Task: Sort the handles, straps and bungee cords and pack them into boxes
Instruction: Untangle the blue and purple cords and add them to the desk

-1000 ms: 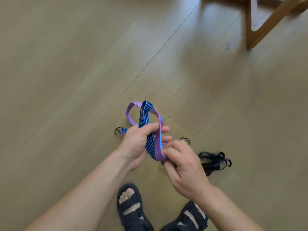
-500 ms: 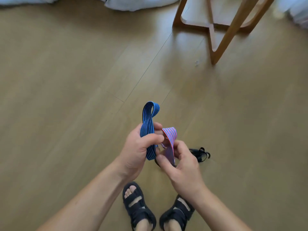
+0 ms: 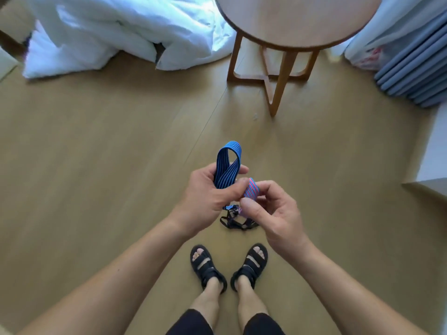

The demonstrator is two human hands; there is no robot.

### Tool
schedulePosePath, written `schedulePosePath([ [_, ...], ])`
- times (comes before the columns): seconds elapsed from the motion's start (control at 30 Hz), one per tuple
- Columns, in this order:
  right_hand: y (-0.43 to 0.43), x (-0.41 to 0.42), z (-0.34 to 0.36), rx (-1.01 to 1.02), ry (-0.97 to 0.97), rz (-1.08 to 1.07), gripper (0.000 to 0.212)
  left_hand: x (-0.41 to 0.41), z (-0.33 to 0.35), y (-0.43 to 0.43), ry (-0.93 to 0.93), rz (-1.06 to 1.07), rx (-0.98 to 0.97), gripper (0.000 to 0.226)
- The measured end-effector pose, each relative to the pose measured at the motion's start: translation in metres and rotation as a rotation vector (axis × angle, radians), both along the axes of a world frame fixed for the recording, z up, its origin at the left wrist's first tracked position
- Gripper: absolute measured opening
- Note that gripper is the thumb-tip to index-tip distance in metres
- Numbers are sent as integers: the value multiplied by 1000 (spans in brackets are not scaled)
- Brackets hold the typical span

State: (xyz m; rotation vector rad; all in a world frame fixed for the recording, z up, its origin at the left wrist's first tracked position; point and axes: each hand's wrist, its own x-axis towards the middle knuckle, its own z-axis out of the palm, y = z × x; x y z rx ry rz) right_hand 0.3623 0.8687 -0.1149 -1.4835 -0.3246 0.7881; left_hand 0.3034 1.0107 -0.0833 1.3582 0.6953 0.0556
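Above the wooden floor (image 3: 96,165), at waist height, both forearms came in from the lower corners and met at the middle of the view.

Item 1: left hand (image 3: 205,192). Back turned up, fingers curled round a blue striped bungee cord (image 3: 227,165), thumb laid across it. The cord's folded loop stood up above the knuckles, and its short ends hung out below the palm.

Item 2: right hand (image 3: 273,213). Tilted in toward the left one and nearly touching it. Thumb and forefinger pinched a folded pink-and-blue striped bungee cord (image 3: 251,189); the other fingers were loosely bent behind it. I could not tell whether the two cords were tangled where they met between my hands.

Item 3: bundle of black straps (image 3: 235,223). Lying on the floor directly under my hands, just ahead of my toes, its right part hidden by my right thumb.

Item 4: pair of black sandals, left (image 3: 208,267) and right (image 3: 251,262), on my feet, side by side.

Item 5: round wooden table (image 3: 297,18). Standing farther off at top right on crossed legs, well apart from the cords.

Item 6: heap of white bedding (image 3: 108,32). On the floor at top left, beside the table.

Item 7: grey curtain (image 3: 416,68). Hanging in folds at the right edge, with a plastic bag (image 3: 367,59) between it and the table.
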Motion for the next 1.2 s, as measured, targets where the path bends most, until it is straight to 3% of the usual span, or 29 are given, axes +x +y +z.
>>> schedulePosePath([
  [0.1, -17, 0, 63, 31, -109, 32, 4, -5, 57, -15, -34, -36, 50, 18],
  [0.2, -36, 1, 109, -60, -277, 32, 8, -12, 103, -29, -56, -145, -5, 31],
  [0.3, -53, -5, 142, -16, -174, 42, 12, -19, 135, -35, -115, -224, -87, 28],
  [0.43, -69, -25, 171, 85, -158, -125, 12, -29, 160, -28, -178, -297, -20, 12],
  [0.53, -76, -48, 183, 99, -155, -207, 23, -34, 173, -27, -162, -350, -131, 18],
  [0.63, -69, -80, 189, 60, -173, -214, 39, -37, 183, -35, -125, -531, -330, 28],
  [0.7, -63, -100, 187, 15, -201, -241, 41, -39, 189, -42, -100, -669, -331, 31],
  [0.83, -64, -128, 188, -13, -186, -453, 29, -39, 185, -43, -96, -961, -297, 39],
  [0.97, -77, -140, 197, 20, -131, -797, 18, -45, 155, -48, -21, -1219, -257, 66],
  [1.07, -98, -146, 209, 51, -69, -942, 20, -66, 130, -76, 4, -1491, -163, 41],
  [1.13, -114, -155, 213, 29, -27, -994, 31, -79, 121, -99, 8, -1481, -117, 31],
  [1.2, -133, -170, 216, 48, -4, -1052, 28, -87, 120, -119, 6, -1458, -129, 27],
])
